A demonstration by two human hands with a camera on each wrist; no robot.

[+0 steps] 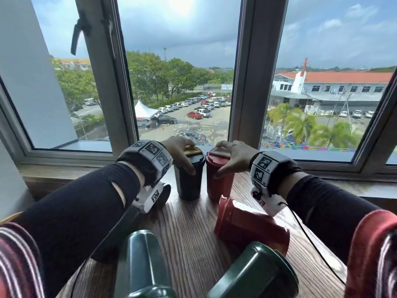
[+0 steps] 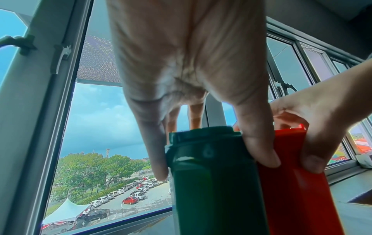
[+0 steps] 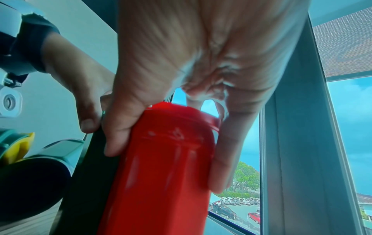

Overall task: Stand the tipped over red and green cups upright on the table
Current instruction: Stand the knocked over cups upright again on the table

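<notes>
A dark green lidded cup [image 1: 189, 175] stands upright at the far end of the wooden table [image 1: 189, 224], by the window. My left hand [image 1: 182, 154] grips it from above round the lid [image 2: 203, 139]. Right beside it, touching, a red lidded cup [image 1: 217, 179] stands upright, and my right hand [image 1: 231, 157] grips its top [image 3: 177, 120]. Nearer to me a second red cup [image 1: 249, 226] lies on its side. Two more green cups [image 1: 139, 263] [image 1: 255, 274] lie tipped over at the near edge of the view.
The window sill [image 1: 64, 171] and window frame [image 1: 247, 82] run just behind the standing cups. A black cable [image 1: 309, 239] trails over the table on the right. Bare wood shows between the standing cups and the tipped ones.
</notes>
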